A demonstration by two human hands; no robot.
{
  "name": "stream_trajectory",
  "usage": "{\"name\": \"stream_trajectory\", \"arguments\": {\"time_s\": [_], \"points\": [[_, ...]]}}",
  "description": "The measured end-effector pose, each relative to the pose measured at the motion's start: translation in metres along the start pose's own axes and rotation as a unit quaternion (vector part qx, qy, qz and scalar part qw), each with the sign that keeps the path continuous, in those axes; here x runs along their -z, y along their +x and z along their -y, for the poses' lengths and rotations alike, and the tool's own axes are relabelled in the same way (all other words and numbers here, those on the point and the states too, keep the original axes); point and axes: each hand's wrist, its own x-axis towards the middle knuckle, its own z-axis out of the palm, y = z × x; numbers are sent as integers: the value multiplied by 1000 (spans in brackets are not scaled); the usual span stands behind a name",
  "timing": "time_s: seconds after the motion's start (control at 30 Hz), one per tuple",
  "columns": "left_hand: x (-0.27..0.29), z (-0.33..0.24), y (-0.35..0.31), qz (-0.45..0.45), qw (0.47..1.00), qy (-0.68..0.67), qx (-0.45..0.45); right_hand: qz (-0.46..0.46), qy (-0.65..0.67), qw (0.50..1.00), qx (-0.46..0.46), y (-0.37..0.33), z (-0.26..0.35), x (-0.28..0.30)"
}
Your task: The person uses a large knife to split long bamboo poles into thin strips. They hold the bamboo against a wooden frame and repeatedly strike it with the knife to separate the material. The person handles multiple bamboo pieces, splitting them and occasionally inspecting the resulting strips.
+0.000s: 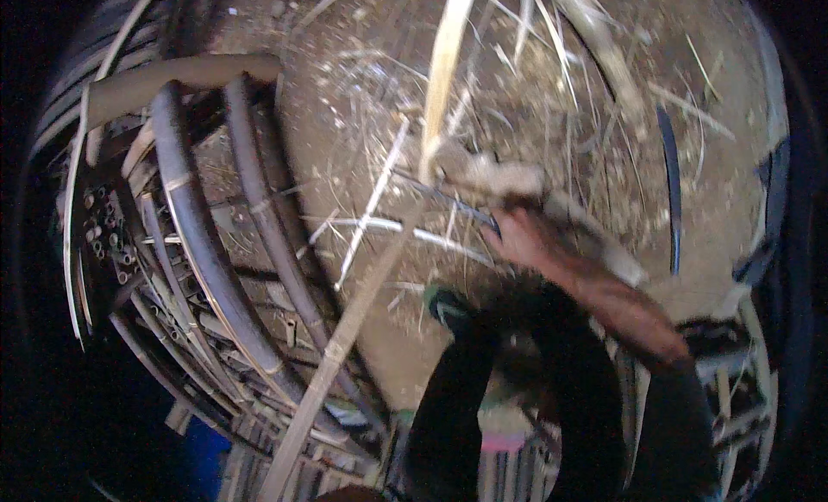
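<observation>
My right hand (522, 239) is closed around the handle of a long-bladed knife (431, 190). The blade reaches left and meets a long bamboo strip (358, 308). This strip runs from the lower left edge up past the blade. Above the knife, a paler, brighter length (444, 66) continues toward the top edge. Just beyond the blade lies a lumpy, light-coloured piece of wood (496, 172), blurred. My left hand does not show; a small brownish shape at the bottom edge is too dark to make out.
On the left, thick dark bamboo poles (194, 217) lie in a wooden rack (185, 81) above cut bamboo. Shavings and thin strips (371, 204) litter the dirt floor. A dark curved strip (671, 187) lies at right. My dark-trousered legs (586, 381) and green footwear (447, 308) are below.
</observation>
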Motion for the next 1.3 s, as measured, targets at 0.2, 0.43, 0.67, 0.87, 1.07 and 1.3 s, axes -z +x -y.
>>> {"name": "stream_trajectory", "arguments": {"time_s": [0.2, 0.43, 0.67, 0.87, 1.07, 1.3], "points": [[7, 1, -1, -4, 1000, 2, -1, 39, 30, 998, 38, -33, 37, 7], [6, -2, -1, -14, 1000, 8, 6, 27, 22, 996, 86, -8, 22, 45], [4, -3, 4, -11, 1000, -6, 4, 53, -33, 998, -11, -24, -37, 23], [6, -3, 4, -24, 1000, 4, 5, 104, -3, 994, -14, -10, 27, 68], [14, -11, 7, -37, 999, 10, 16, -24, -7, 996, 85, -46, -40, 4], [26, -101, 66, -40, 999, 35, 7, -17, 18, 999, -46, -52, 52, 84]]}}
